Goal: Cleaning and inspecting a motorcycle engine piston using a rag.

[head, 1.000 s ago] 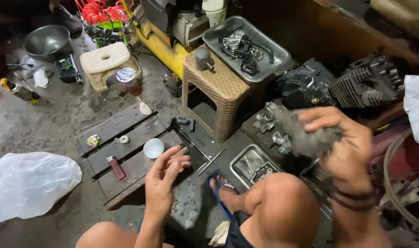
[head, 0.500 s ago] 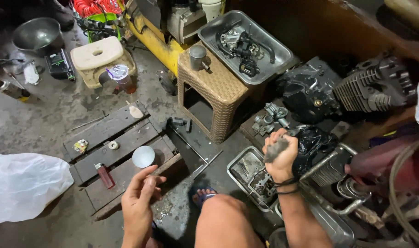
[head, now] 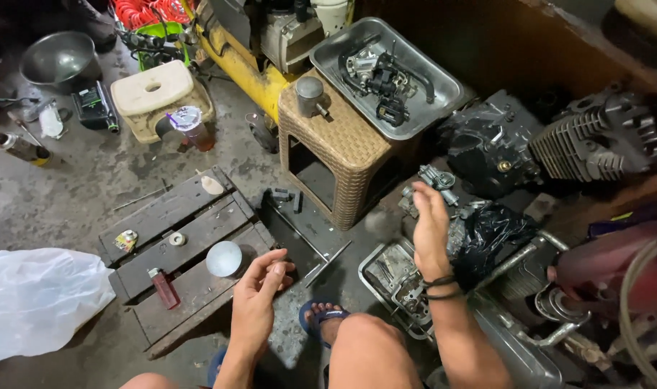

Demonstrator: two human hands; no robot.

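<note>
My left hand (head: 260,288) hovers palm up with loosely curled fingers and nothing in it, over the near corner of a dark wooden pallet (head: 177,223). A white round lid (head: 223,258) and a red lighter (head: 163,287) lie on the pallet just left of the hand. My right hand (head: 429,227) is raised with straight fingers and holds nothing. It is above small grey metal engine parts (head: 435,180) and beside a black plastic bag (head: 490,234). A metal floor tray (head: 375,270) with greasy parts sits below the right wrist.
A wicker stool (head: 343,144) carries a metal cylinder (head: 310,94) and a steel tray (head: 444,90) of parts. Black engine case (head: 490,144) and finned cylinder (head: 602,144) sit right. Left: white bag (head: 33,299), steel bowl (head: 58,57), beige stool (head: 159,90). My sandalled foot (head: 325,317) is near.
My right hand held a grey object, lowered it toward the parts beside the black bag, and is now empty with fingers straight. The view shifted right and the left hand stayed over the pallet.
</note>
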